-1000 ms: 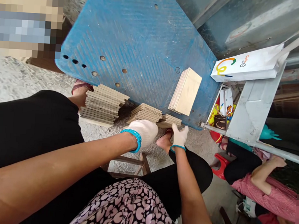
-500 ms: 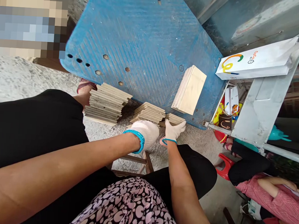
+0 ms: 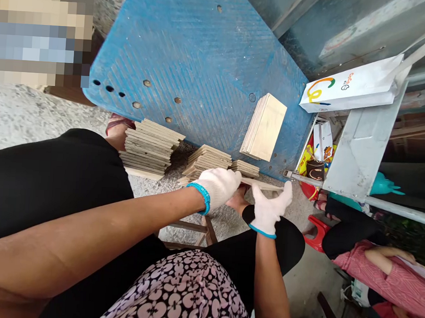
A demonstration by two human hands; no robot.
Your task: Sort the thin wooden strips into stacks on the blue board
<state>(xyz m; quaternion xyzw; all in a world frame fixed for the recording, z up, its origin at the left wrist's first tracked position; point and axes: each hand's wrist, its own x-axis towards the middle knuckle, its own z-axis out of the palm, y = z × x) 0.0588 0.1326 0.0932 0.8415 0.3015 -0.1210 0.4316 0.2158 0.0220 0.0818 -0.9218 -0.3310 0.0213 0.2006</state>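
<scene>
Our left hand [image 3: 218,187] and right hand [image 3: 270,208] both clamp one thin board [image 3: 264,184] — four board stacks [image 3: 149,148] lie beyond.

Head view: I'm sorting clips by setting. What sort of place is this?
Probably a small, informal wood workshop: stacks of thin wood pieces sit on a rough concrete floor beside a blue panel, and the gloved left hand and right hand hold one thin board.
</scene>
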